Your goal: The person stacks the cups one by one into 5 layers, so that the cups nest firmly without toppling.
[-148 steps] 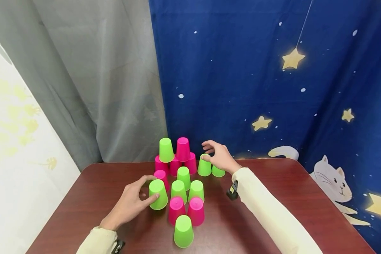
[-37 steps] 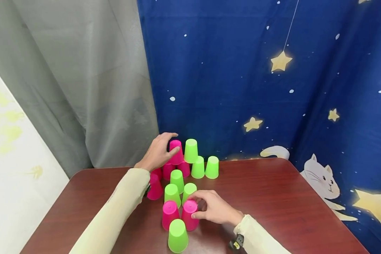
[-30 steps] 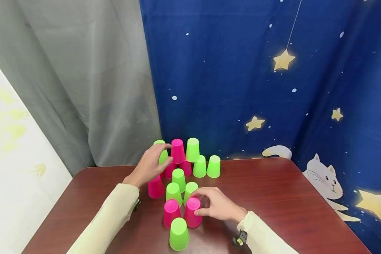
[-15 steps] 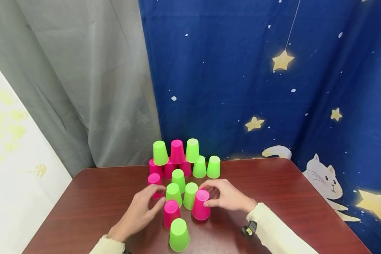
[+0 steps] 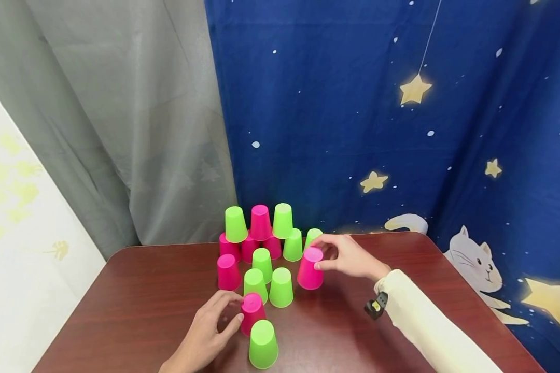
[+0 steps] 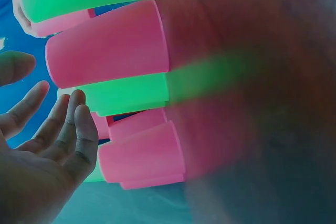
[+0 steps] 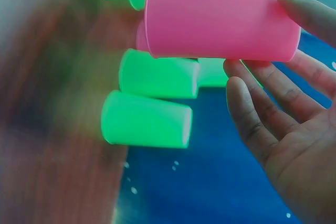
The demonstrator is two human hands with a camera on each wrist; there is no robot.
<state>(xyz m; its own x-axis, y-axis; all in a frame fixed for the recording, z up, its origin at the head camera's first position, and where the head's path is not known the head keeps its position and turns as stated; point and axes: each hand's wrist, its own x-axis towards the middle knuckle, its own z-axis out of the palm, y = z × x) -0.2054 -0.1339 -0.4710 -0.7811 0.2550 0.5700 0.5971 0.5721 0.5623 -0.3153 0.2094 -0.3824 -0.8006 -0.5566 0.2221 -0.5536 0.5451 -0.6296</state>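
Pinching an upside-down pink cup [image 5: 310, 272], the grip of the right hand [image 5: 352, 257] has it just in front of two green cups [image 5: 292, 245] on the far side. On the near side, the left hand [image 5: 204, 331] has its grip spread right beside another pink cup [image 5: 253, 318], which stands on the brown counter [image 5: 168, 295] behind the nearest green cup [image 5: 263, 347].

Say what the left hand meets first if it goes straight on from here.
Likely the pink cup just behind the frontmost green cup. In the head view, the left hand reaches toward that pink cup's left side; whether they touch is unclear.
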